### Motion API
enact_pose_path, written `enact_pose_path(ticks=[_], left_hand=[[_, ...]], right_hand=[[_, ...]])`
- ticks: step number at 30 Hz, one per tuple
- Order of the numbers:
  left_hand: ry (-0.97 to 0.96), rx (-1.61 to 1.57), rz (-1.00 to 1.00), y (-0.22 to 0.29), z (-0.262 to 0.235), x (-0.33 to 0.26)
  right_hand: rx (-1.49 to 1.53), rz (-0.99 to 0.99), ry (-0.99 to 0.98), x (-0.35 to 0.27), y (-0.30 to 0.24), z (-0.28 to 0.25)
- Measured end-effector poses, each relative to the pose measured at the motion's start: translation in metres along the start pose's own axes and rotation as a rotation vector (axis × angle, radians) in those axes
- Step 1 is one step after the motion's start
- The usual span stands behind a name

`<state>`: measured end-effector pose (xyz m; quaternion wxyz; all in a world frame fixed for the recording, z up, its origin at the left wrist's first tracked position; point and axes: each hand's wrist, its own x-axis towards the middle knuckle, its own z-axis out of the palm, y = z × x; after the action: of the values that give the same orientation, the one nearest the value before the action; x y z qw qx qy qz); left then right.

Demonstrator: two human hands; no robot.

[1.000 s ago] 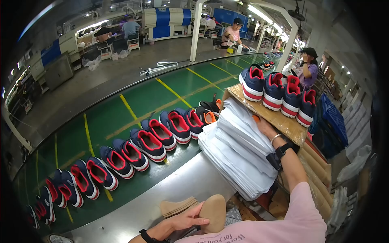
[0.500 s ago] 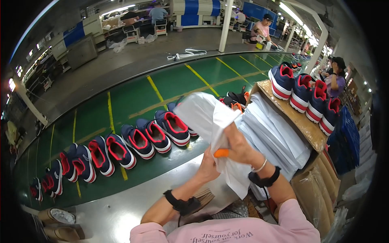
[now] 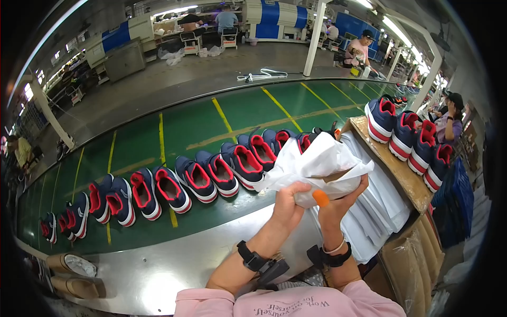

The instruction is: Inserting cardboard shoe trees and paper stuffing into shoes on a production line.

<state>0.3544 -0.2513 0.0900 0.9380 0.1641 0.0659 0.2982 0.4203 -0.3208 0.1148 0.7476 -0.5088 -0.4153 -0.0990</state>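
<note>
A crumpled sheet of white wrapping paper [image 3: 302, 159] is gathered between my two hands, above the steel table's far edge. Inside its folds a strip of brown [image 3: 331, 176] shows; what that is I cannot tell. My left hand [image 3: 288, 205] pinches the paper's near left side, thumb on top. My right hand [image 3: 343, 203] wraps round its right side, with an orange cover [image 3: 320, 198] on one digit. Just right of the bundle lies a stack of white paper sheets [image 3: 369, 211]. Beyond it, navy sneakers with red linings [image 3: 245, 165] stand in a row.
The sneakers rest on a green conveyor belt [image 3: 195, 137] with yellow lines. A steel table [image 3: 127, 269] lies in front of me. On the right, several sneakers stand on a cardboard box [image 3: 393, 158]. Brown shoe-shaped pieces [image 3: 71, 285] lie lower left. Other people work farther back.
The paper has gone from a loose hanging sheet to a cupped bundle. Both hands have moved right, and the right hand has come down to the bundle's side. My view has shifted slightly.
</note>
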Motion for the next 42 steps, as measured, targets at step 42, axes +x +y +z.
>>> enact_pose_path(ticks=[42], left_hand=[[-0.095,2.044,0.51,0.061,-0.116,0.271]], right_hand=[[-1.067,0.078,-1.518,0.078,0.283,0.051]])
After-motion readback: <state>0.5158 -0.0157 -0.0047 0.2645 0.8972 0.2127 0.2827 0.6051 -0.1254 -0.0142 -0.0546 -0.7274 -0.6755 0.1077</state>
